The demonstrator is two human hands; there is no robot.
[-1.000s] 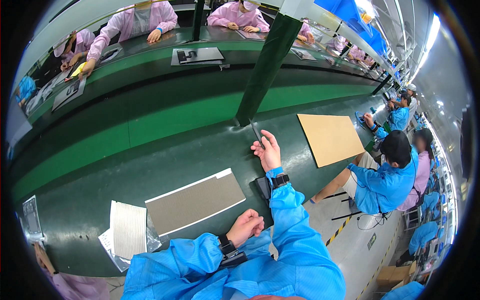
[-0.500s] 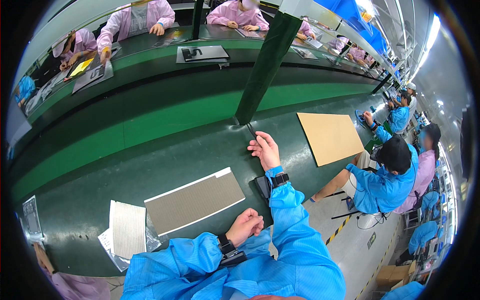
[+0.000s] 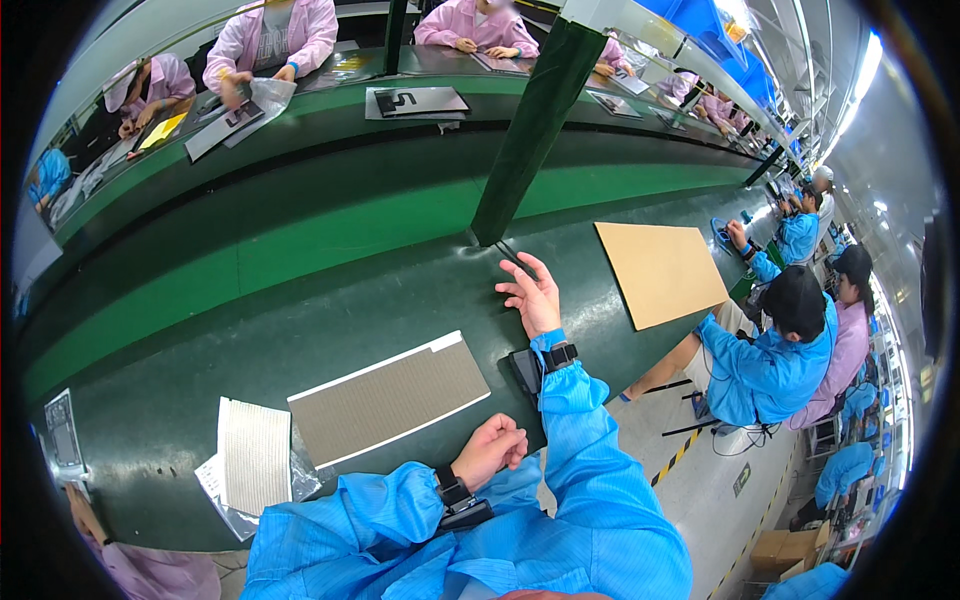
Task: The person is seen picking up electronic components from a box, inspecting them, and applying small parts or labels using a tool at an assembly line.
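Note:
My right hand (image 3: 533,297) is raised over the green table, near the foot of a green post. Its fingers are bent and partly spread, with slim black tweezers (image 3: 511,253) between them, pointing toward the post. My left hand (image 3: 488,447) is curled by the table's near edge, and nothing shows in it. Left of that hand lies a grey-brown, finely lined sheet (image 3: 390,405) with a white border, flat on the table and apart from both hands.
A white ribbed sheet (image 3: 255,458) lies on clear plastic (image 3: 308,478) at the left. A tan board (image 3: 662,275) is to the right. The green post (image 3: 520,150) rises beyond my right hand. Co-workers sit across the bench and along the right, one (image 3: 770,350) in blue nearby.
The tweezers have tilted in my right hand, and its fingers have spread a little. My left hand stays put. Across the bench, a person in pink has shifted a dark panel and plastic rightward.

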